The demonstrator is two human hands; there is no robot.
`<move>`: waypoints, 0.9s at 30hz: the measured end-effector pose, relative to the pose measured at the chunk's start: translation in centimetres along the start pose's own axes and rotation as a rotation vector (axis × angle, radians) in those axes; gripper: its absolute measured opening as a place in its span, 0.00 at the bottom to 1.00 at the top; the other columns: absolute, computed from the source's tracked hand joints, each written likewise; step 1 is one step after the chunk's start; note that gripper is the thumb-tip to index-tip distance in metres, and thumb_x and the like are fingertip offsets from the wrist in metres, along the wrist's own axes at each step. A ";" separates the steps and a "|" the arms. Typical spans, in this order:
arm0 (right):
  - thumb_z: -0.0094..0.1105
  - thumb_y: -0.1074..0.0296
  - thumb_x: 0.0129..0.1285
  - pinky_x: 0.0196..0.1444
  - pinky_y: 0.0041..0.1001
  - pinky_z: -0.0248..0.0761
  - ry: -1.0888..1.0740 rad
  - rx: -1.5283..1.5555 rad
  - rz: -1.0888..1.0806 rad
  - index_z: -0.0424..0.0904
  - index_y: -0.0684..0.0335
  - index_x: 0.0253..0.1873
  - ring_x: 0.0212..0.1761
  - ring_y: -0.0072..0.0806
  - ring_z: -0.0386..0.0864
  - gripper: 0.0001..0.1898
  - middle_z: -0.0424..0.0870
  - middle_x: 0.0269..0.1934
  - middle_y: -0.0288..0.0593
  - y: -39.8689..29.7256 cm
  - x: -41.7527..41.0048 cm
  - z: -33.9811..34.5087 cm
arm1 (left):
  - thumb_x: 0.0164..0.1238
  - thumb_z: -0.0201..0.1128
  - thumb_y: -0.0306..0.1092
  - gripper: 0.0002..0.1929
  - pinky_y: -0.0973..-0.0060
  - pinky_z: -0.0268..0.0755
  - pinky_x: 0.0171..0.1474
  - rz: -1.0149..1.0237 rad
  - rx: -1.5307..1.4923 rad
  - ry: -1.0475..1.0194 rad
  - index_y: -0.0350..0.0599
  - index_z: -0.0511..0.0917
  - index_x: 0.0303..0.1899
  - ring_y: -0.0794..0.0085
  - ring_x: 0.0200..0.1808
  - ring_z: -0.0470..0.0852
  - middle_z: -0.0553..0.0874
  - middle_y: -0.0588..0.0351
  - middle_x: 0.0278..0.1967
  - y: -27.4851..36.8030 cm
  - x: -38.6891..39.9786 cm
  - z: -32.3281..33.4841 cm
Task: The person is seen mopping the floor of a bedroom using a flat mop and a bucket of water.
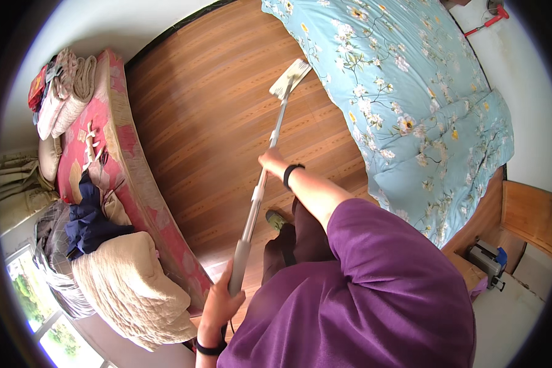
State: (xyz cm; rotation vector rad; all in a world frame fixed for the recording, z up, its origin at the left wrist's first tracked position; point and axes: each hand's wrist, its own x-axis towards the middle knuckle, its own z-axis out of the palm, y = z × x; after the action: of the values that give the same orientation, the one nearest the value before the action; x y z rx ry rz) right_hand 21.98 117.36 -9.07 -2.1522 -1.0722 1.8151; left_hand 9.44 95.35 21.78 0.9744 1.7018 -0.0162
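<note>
A flat mop with a long pole (256, 198) slants across the view from lower left to upper middle. My right hand (273, 160) is closed around the middle of the pole, with a black band on its wrist. Lower down, my left hand (221, 296) holds the thick grey grip (240, 264) at the pole's end; a dark band is on that wrist too. The pale rectangular mop head (290, 79) lies flat on the wood-patterned floor (202, 110), beside the hanging edge of a light-blue floral bed cover (372, 87).
On the left is a pink patterned mattress (129, 138) bearing folded bedding (73, 99), dark-blue clothing (89, 218) and a beige quilt (129, 285). My shoe (275, 220) is on the floor near the pole. At right are a wooden panel (531, 216) and a grey case (485, 260).
</note>
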 end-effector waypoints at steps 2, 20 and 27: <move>0.44 0.70 0.54 0.18 0.34 0.69 0.031 0.205 0.058 0.60 0.63 0.42 0.21 0.32 0.74 0.11 0.71 0.24 0.43 -0.7 3.4 -4.9 | 0.43 0.53 0.25 0.35 0.73 0.67 0.42 0.163 0.072 0.011 0.42 0.56 0.60 0.58 0.37 0.77 0.77 0.40 0.35 3.3 3.7 0.0; 0.50 0.63 0.53 0.29 0.37 0.71 -0.098 0.619 0.269 0.57 0.50 0.44 0.30 0.32 0.70 0.15 0.67 0.34 0.41 16.7 -10.6 2.4 | 0.43 0.54 0.27 0.35 0.61 0.67 0.34 0.127 0.448 -0.180 0.51 0.56 0.60 0.48 0.31 0.77 0.77 0.38 0.26 -4.9 -8.5 -1.1; 0.50 0.69 0.53 0.26 0.36 0.75 -0.345 0.346 0.344 0.56 0.63 0.48 0.33 0.37 0.73 0.18 0.69 0.36 0.48 19.3 -25.0 14.8 | 0.48 0.54 0.24 0.29 0.71 0.68 0.31 -0.081 0.388 -0.021 0.47 0.62 0.57 0.63 0.28 0.76 0.78 0.43 0.26 -15.7 -24.2 -1.9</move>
State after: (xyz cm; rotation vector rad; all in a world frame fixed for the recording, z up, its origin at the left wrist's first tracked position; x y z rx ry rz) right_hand 16.29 83.56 -2.78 -1.9478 -0.3949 2.3790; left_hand -0.55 71.66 35.03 1.1818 1.7523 -0.4220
